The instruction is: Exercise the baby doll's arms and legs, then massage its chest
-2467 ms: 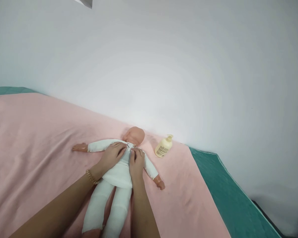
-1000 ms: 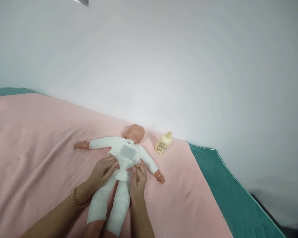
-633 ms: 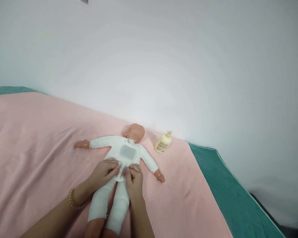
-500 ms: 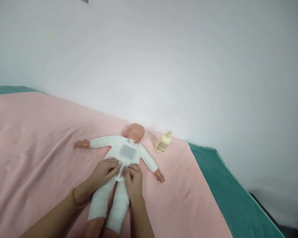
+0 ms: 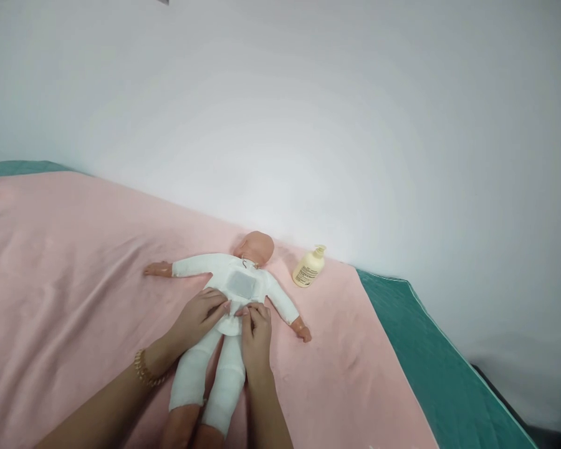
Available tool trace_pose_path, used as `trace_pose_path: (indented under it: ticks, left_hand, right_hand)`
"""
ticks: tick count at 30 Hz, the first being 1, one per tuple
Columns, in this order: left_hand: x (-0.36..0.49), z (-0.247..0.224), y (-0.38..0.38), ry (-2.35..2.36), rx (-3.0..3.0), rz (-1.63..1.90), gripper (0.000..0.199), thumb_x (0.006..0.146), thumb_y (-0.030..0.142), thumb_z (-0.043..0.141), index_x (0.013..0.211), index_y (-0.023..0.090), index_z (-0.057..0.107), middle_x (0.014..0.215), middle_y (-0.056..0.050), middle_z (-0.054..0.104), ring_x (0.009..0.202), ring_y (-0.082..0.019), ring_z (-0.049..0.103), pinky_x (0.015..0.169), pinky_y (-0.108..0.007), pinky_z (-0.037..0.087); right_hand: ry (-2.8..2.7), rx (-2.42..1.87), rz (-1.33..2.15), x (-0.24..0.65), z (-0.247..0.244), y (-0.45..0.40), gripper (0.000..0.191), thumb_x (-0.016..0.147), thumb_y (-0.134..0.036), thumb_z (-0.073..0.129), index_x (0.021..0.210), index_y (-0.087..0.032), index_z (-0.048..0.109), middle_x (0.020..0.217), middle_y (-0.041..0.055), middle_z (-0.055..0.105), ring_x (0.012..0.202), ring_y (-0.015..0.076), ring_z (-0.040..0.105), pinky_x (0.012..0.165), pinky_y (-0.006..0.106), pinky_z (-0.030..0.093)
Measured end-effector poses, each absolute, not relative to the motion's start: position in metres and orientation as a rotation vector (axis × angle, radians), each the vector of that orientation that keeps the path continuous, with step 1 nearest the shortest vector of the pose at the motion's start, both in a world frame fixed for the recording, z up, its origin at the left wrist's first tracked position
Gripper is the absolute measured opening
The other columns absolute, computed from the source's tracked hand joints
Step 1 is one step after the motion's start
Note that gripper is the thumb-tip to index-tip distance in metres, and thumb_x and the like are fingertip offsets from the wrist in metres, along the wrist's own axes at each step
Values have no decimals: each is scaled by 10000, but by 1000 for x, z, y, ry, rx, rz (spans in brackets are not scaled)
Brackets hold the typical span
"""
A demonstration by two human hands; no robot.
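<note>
A baby doll (image 5: 217, 267) with a white cloth body and bare tan head, hands and lower legs lies stretched out on a pink blanket. A grey rectangular patch (image 5: 242, 284) sits on its torso. My left hand (image 5: 200, 317), with a beaded bracelet at the wrist, is at the left of the doll's waist, fingers bent and thumb pressed towards the index finger. Opposite it, my right hand (image 5: 256, 330) pinches at the cloth of the lower torso. Only a small gap separates the two sets of fingertips. Both hands partly cover the doll's waist.
A pale yellow pump bottle (image 5: 308, 267) stands on the pink blanket (image 5: 336, 374), right of the doll's head. Green covering (image 5: 430, 349) shows beyond the blanket's right edge. Behind everything rises a plain white wall (image 5: 280, 125).
Both hands have shifted slightly up the doll's torso, and the cloth between them looks flatter. The doll and bottle lie as before; the view has moved a little.
</note>
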State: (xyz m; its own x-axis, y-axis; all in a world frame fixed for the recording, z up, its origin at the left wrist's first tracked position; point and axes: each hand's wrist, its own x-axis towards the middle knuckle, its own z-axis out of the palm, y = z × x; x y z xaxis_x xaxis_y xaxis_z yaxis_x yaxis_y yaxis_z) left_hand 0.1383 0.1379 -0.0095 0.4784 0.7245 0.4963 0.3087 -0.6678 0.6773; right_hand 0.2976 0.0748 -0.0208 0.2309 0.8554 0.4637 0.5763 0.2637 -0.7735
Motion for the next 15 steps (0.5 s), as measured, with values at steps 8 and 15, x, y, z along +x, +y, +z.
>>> trace_pose_path:
  ticks: [8,15]
  left_hand:
    - [133,-14,135,850,2210,1306,274,990,290,397,921,195,644,976,-55,691,970,-211,598,919,-368,442]
    - [137,-13,141,892,2242,1149,297,985,329,405,914,195,660,960,-51,708,954,-223,614,960,-412,441]
  right_hand:
    - [-1423,-1391,209,294,-15,67,291,1003,-279,413,945,-229,693,1024,61,630,1044,215,546,969,385,397]
    - [-1444,-1475,250,296,-13,71,298,1006,-294,407,976,-233,697,1064,60,649,1062,219,548,1025,411,358]
